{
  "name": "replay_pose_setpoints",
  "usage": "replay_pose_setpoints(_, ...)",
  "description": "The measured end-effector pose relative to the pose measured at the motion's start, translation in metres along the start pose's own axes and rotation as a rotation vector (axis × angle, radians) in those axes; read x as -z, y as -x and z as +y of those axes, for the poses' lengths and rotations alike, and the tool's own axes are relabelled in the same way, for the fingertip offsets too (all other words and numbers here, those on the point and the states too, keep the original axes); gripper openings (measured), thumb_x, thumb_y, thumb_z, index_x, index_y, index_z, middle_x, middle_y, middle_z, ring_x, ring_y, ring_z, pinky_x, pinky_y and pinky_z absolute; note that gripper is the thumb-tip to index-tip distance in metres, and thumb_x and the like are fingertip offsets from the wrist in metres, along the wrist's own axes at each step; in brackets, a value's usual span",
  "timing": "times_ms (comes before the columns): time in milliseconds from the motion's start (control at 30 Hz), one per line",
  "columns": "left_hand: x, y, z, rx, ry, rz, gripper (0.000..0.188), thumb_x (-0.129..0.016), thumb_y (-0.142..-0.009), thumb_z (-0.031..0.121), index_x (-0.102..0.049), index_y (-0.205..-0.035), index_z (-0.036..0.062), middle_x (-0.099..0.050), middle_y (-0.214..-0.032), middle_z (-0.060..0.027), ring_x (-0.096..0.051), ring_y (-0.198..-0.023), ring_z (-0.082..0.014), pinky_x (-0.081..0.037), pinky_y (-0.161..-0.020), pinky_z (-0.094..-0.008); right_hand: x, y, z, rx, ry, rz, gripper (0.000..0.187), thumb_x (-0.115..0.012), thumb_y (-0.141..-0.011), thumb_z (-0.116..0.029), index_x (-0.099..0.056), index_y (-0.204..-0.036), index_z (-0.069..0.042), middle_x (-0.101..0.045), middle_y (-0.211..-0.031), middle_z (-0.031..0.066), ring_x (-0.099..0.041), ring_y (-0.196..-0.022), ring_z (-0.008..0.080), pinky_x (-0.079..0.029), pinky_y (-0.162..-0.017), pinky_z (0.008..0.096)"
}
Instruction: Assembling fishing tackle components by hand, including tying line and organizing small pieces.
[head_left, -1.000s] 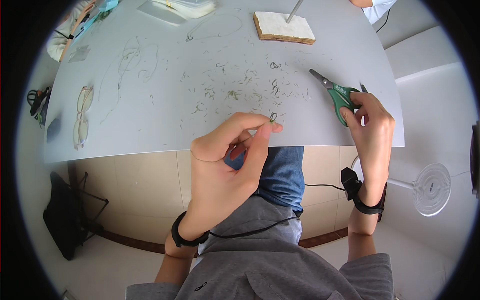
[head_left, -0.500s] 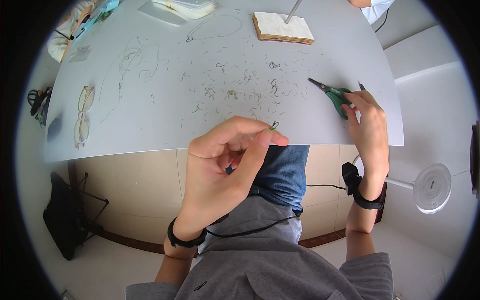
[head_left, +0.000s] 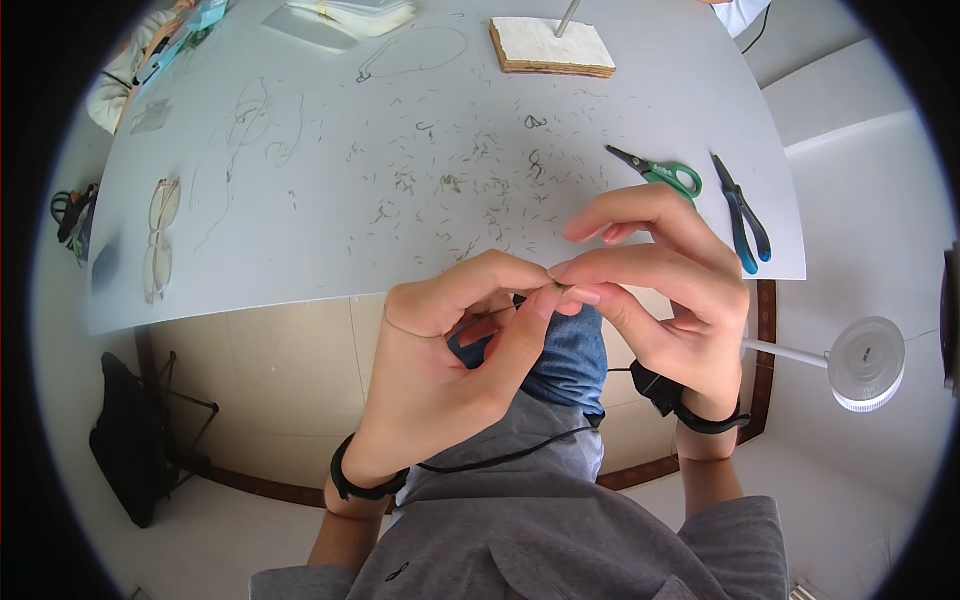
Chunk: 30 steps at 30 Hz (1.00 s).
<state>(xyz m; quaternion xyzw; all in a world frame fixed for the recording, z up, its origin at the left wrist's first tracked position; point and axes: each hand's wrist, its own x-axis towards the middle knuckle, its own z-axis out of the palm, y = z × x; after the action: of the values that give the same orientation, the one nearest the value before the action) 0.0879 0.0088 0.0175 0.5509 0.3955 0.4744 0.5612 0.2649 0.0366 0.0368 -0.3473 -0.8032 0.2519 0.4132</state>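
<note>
on the far left of the grey table [head_left: 300,250] lies a pair of glasses [head_left: 157,238], flat and near the table's edge. a little to the right of it, thin loops of wire [head_left: 262,128] lie on the table top. lots of tiny wire bits [head_left: 440,185] are spread over the middle.

lower down, in front of the table edge, is the left hand [head_left: 450,370]. its fingers are curled in, and the thumb and pointer finger pinch a very small piece of wire [head_left: 556,288]. the piece is too little to see well. it sits right where both hands meet, above the person's lap and just off the near edge of the table.

the right hand [head_left: 660,290] touches the left one at the fingertips. its thumb and first fingers are pinched on the same small piece, and the other fingers are bent loosely above.

at the far side of the table is a flat block with a white top [head_left: 550,45]. to the right, just behind the right hand, lie green scissors [head_left: 662,173]. beside them lie pliers with blue handles [head_left: 742,212]. no hand touches them. far right, off the table, is a round white lamp base [head_left: 866,362].
</note>
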Motion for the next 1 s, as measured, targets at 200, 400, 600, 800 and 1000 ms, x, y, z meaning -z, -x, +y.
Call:
replay_pose_setpoints(200, 0.002, 0.001, 0.001, 0.01, -0.015, -0.009, 0.012, -0.054, -0.084, -0.006, -0.062, -0.087, 0.0015, -0.065, -0.075, -0.0004, -0.039, -0.05, 0.002, -0.032, -0.046, -0.0162, 0.001, 0.002, 0.0, -0.059, 0.014, -0.01, 0.014, -0.071, -0.066, 0.001, -0.067, -0.08, -0.002, -0.062, -0.091, 0.0125, -0.059, -0.082, 0.0205, -0.046, -0.07, 0.0298)
replay_pose_setpoints(400, 0.004, 0.001, 0.003, 0.098, 0.042, -0.11, 0.012, -0.048, -0.091, -0.002, -0.06, -0.092, -0.0025, -0.067, -0.086, -0.0118, -0.063, -0.085, -0.0146, -0.047, -0.079, -0.0264, 0.004, 0.005, 0.01, -0.097, -0.193, -0.026, 0.015, -0.071, -0.069, 0.003, -0.064, -0.083, 0.002, -0.061, -0.088, 0.0133, -0.059, -0.08, 0.021, -0.047, -0.071, 0.0305)
replay_pose_setpoints(600, 0.001, 0.001, -0.001, 0.091, 0.134, -0.101, 0.01, -0.052, -0.087, -0.004, -0.061, -0.091, 0.0004, -0.066, -0.079, -0.0028, -0.047, -0.063, 0.002, -0.033, -0.051, -0.0145, 0.001, 0.006, 0.019, -0.09, -0.34, -0.064, 0.013, -0.068, -0.071, 0.006, -0.063, -0.083, 0.0, -0.061, -0.084, 0.008, -0.059, -0.074, 0.0155, -0.046, -0.067, 0.0253)
replay_pose_setpoints(800, 0.002, 0.001, -0.002, 0.065, 0.125, -0.114, 0.01, -0.053, -0.087, -0.003, -0.061, -0.091, 0.0012, -0.066, -0.08, -0.0019, -0.047, -0.065, 0.0026, -0.03, -0.052, -0.0142, 0.0, 0.007, 0.018, -0.118, -0.41, -0.063, 0.014, -0.066, -0.072, 0.008, -0.061, -0.082, 0.0, -0.061, -0.081, 0.0072, -0.057, -0.073, 0.0137, -0.045, -0.067, 0.0243)
replay_pose_setpoints(1000, 0.001, -0.001, -0.007, -0.019, 0.128, -0.119, 0.015, -0.052, -0.089, -0.002, -0.057, -0.103, -0.0019, -0.065, -0.096, -0.0073, -0.059, -0.081, -0.0074, -0.045, -0.069, -0.02, -0.001, 0.005, 0.015, -0.126, -0.304, -0.016, 0.013, -0.064, -0.073, 0.009, -0.06, -0.082, 0.001, -0.06, -0.079, 0.0074, -0.057, -0.071, 0.0146, -0.046, -0.064, 0.0248)
